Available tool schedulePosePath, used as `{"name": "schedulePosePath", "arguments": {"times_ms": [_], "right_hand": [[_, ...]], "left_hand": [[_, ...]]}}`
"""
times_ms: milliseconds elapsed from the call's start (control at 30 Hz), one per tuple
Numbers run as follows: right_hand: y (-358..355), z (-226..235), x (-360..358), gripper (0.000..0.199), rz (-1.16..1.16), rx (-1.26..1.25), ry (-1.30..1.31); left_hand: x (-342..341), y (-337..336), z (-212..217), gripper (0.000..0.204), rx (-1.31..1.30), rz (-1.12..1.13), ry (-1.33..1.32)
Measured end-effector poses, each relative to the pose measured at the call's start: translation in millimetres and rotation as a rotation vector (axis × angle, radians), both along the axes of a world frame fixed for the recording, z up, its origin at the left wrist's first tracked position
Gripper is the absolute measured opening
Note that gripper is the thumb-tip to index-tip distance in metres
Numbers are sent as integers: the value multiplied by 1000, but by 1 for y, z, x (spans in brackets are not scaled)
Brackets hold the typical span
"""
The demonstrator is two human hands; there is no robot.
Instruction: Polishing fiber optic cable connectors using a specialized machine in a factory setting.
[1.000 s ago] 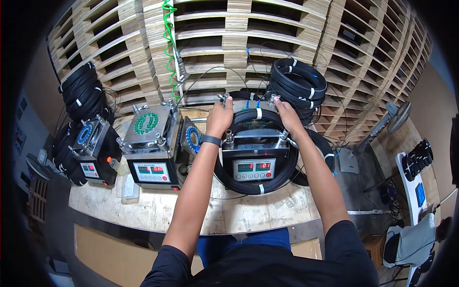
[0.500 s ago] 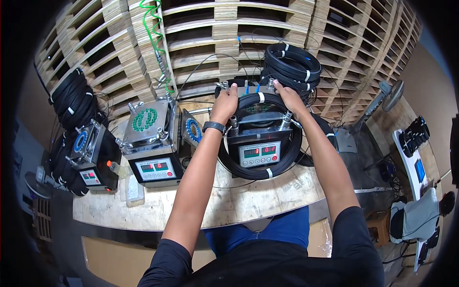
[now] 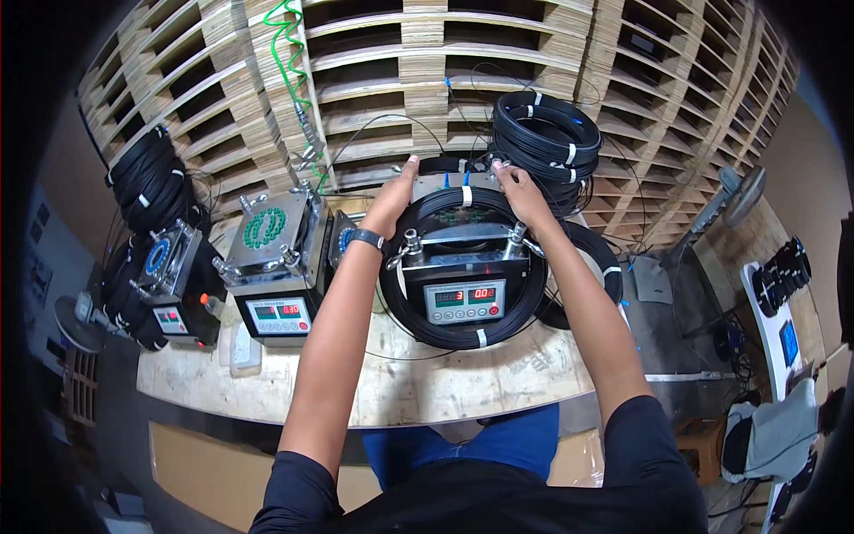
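Stacked wooden pallets back a worn bench (image 3: 445, 392). Centre: black cable coil (image 3: 463, 331) ringing a metal machine (image 3: 463, 267) with a red readout. Left hand (image 3: 393, 198) and right hand (image 3: 523, 194), fingers curled on the coil's far rim, steadying it. Spare coils (image 3: 547, 133) far right; similar machine (image 3: 276, 258) left.

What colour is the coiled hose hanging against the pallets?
Green, clearest in the head view: coiled hose, upper left.

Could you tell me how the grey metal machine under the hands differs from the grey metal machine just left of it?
The grey metal machine under the hands has a black cable coil looped round it; the left grey machine has none. Both hands, the left hand and the right hand, touch the first; nobody touches the second. The second's top shows a green ring fixture. Both bear red-digit front panels.
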State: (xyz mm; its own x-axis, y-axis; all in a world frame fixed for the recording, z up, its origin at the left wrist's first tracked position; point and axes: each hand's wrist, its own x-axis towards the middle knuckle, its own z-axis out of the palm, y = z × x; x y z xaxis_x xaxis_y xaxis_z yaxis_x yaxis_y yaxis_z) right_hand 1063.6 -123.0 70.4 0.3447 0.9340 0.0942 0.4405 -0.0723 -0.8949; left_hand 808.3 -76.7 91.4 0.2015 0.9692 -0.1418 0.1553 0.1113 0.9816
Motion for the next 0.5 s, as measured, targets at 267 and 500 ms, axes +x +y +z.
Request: {"name": "schedulePosePath", "arguments": {"times_ms": [267,500], "right_hand": [[-8,10,-13,83,21,-20,-143],[-6,-1,-6,76,49,49,-29]], "left_hand": [[1,14,-23,89,283,224,462],[9,-12,-15,75,328,437,389]]}}
